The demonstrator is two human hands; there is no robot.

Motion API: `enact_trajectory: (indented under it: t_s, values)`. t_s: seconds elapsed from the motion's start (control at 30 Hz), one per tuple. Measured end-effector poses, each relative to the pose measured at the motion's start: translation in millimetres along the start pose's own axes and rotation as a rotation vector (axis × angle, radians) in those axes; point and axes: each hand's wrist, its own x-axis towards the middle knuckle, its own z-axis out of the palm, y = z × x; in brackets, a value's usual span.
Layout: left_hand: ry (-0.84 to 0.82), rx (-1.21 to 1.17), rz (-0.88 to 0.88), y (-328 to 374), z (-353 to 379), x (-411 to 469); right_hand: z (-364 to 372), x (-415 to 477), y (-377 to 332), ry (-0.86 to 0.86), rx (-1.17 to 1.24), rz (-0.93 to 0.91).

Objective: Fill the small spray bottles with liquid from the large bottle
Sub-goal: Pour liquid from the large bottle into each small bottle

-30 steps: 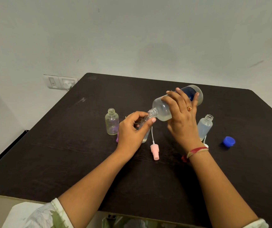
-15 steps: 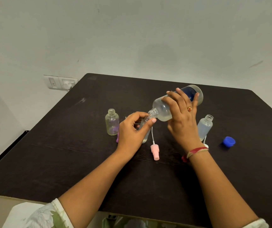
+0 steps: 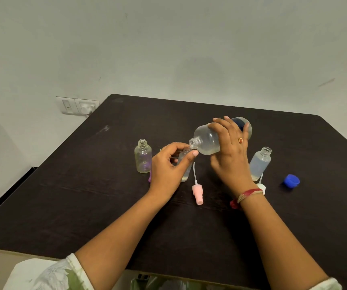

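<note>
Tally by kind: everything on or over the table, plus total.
Small spray bottles: 3, left, middle, right
Large bottle: 1
Spray pumps: 3, pink, white, purple, mostly hidden
Blue cap: 1
Total: 8

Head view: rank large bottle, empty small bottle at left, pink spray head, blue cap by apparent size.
1. large bottle
2. empty small bottle
3. pink spray head and blue cap: bodies look alike, unranked.
</note>
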Motion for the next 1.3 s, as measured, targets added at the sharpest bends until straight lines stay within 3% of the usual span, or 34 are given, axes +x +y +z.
enact_trajectory:
  t_s: [0.47,0.93,1.13,1.3]
  values:
    - [0.004,-0.018,-0.018,0.8,0.5,0.3,-4.2,-2.5,-6.5,0.264,0.537,0.6]
    - [-0.01,-0.002,0.001,1.4,-1.4,-0.5,1.6,-4.8,-4.8,0.218,0.56,0.599]
    - [-0.003,0.088,0.115,-4.3,-3.9,-0.5,4.6,-5.1,-4.8,0.196,0.549,0.59]
    - [0.199,0.267,0.24,-0.2,-11.5,0.6,5.4,-4.3,-5.7,0.195,0.552,0.596]
